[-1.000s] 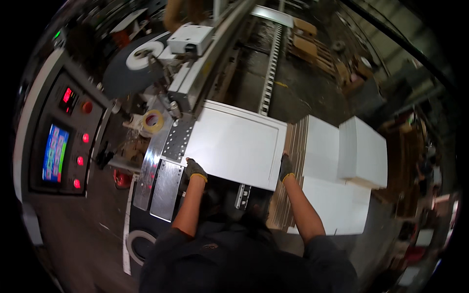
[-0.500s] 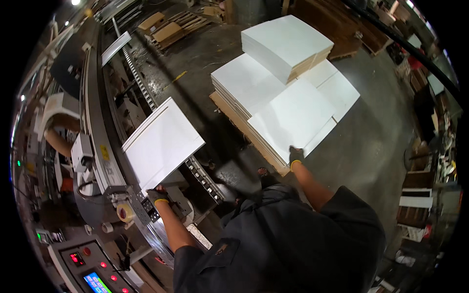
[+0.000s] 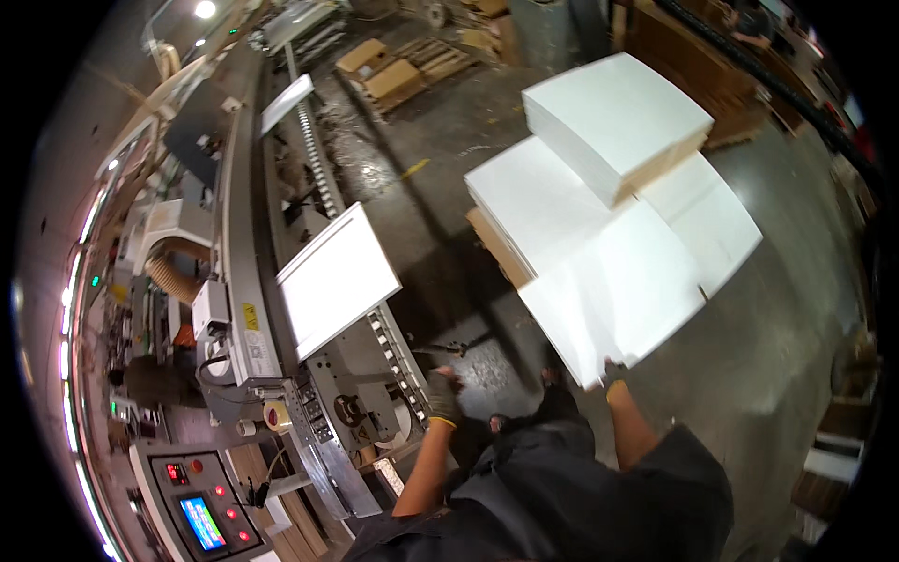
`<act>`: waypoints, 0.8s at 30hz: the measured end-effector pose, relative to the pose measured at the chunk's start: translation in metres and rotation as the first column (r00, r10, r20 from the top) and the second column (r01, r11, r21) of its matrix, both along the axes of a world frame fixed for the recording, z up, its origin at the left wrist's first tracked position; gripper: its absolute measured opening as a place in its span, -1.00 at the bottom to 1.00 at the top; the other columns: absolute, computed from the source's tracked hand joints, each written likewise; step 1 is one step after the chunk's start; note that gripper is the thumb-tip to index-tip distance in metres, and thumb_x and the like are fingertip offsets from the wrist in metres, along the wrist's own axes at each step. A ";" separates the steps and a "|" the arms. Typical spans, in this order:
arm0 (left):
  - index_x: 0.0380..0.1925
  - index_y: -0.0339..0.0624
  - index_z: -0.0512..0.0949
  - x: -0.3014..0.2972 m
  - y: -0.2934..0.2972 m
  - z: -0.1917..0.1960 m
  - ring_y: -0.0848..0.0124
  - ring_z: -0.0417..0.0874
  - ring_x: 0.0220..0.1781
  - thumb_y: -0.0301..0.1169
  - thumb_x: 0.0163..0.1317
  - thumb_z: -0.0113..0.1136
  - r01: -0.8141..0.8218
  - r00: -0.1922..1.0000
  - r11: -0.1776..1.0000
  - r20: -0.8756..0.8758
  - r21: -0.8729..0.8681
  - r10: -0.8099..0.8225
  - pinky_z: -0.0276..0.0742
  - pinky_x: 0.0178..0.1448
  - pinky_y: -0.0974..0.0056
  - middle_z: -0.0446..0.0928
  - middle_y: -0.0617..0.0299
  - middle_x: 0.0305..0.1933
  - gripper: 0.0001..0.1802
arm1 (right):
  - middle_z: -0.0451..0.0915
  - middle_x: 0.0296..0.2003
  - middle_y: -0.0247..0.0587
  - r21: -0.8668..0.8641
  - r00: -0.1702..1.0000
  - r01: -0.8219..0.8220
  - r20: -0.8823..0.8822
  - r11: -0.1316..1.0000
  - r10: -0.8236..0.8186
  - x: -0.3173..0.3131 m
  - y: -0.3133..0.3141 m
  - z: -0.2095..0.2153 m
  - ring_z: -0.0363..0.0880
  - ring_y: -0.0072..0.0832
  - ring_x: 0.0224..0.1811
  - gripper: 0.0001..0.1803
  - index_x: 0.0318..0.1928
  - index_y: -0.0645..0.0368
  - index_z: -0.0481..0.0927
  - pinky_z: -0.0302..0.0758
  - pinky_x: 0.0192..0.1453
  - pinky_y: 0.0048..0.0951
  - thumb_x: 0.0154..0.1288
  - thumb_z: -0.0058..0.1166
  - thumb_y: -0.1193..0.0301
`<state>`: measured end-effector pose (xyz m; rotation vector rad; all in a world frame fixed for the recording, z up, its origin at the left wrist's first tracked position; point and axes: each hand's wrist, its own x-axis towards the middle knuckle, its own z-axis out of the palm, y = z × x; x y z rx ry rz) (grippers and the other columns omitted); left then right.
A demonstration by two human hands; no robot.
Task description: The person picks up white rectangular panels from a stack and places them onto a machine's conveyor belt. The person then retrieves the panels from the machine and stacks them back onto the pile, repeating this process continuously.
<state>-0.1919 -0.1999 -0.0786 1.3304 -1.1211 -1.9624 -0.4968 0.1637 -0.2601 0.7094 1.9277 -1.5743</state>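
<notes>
My right hand (image 3: 613, 374), in a dark glove with a yellow cuff, grips the near edge of a white panel (image 3: 599, 290). That panel is the top one on the lower part of a stack and juts past the sheets under it. My left hand (image 3: 445, 397), gloved the same way, hangs between the machine and the stack with nothing in it, its fingers loosely apart. Another white panel (image 3: 337, 281), with a groove along its far side, lies on the machine's feed bed to the left, clear of my left hand.
A taller block of white panels (image 3: 618, 117) rises at the back of the stack. Along the left runs the long machine (image 3: 234, 244) with a roller rail (image 3: 398, 365). Its control box (image 3: 201, 501) stands at lower left. A wooden pallet with cardboard (image 3: 398, 80) lies farther off.
My left hand has let go of the panel on the machine and swung right. That panel has moved farther along the machine. My right hand has drawn the stack's top panel toward me.
</notes>
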 end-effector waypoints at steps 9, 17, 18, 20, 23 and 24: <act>-0.12 -0.04 0.49 -0.102 0.110 -0.085 0.37 0.45 -0.21 0.20 0.31 0.10 0.344 0.833 0.787 0.219 0.512 -0.507 0.45 -0.11 0.20 0.54 0.16 -0.04 -0.47 | 0.56 -0.54 -0.17 0.857 -0.003 -0.438 -0.303 0.271 0.953 0.048 0.028 0.000 0.50 -0.18 -0.48 -0.69 -0.10 0.22 0.57 0.49 -0.31 -0.04 0.34 0.17 0.23; 0.47 -0.06 0.28 -0.127 0.137 -0.128 0.36 0.32 0.46 0.24 0.41 -0.03 0.289 0.957 0.744 -0.153 0.602 -0.248 0.23 0.49 0.28 0.32 0.23 0.49 -0.18 | 0.57 0.08 -0.13 -0.553 0.825 0.222 0.546 0.803 0.148 0.023 0.010 0.066 0.53 -0.09 0.09 -0.32 0.09 0.01 0.52 0.52 0.10 0.02 0.33 -0.06 -0.30; 0.38 -0.10 0.38 -0.129 0.136 -0.134 0.35 0.39 0.37 0.19 0.45 -0.05 0.254 0.962 0.811 -0.053 0.527 -0.267 0.29 0.42 0.27 0.42 0.21 0.39 -0.27 | 0.56 0.09 -0.14 -0.557 0.860 0.263 0.506 0.788 0.071 0.008 0.014 0.083 0.53 -0.10 0.10 -0.32 0.10 0.01 0.51 0.51 0.11 0.01 0.33 -0.06 -0.29; 0.31 -0.14 0.44 -0.131 0.137 -0.135 0.34 0.42 0.32 0.17 0.46 -0.07 0.306 0.937 0.851 0.021 0.427 -0.348 0.33 0.37 0.26 0.47 0.17 0.31 -0.31 | 0.55 0.12 -0.15 -0.673 0.919 0.330 0.388 0.661 -0.064 -0.032 0.028 0.118 0.51 -0.11 0.13 -0.33 0.13 -0.01 0.51 0.50 0.14 0.01 0.32 -0.06 -0.27; 0.08 -0.21 0.58 -0.138 0.141 -0.113 0.25 0.55 0.09 0.12 0.45 -0.05 0.170 0.954 0.945 0.193 0.278 -0.229 0.46 0.17 0.15 0.60 0.11 0.06 -0.39 | 0.53 0.16 -0.16 -0.796 0.949 0.313 0.242 0.518 -0.201 -0.085 0.050 0.150 0.49 -0.14 0.18 -0.34 0.16 -0.03 0.50 0.47 0.19 0.00 0.32 -0.05 -0.25; 0.05 -0.21 0.60 -0.139 0.142 -0.098 0.20 0.58 0.04 0.11 0.44 -0.04 0.196 0.932 0.958 0.266 0.208 -0.248 0.48 0.13 0.12 0.62 0.07 0.02 -0.40 | 0.53 0.17 -0.16 -0.817 0.956 0.285 0.207 0.501 -0.207 -0.100 0.054 0.157 0.49 -0.15 0.19 -0.34 0.18 -0.04 0.50 0.47 0.20 0.00 0.31 -0.05 -0.24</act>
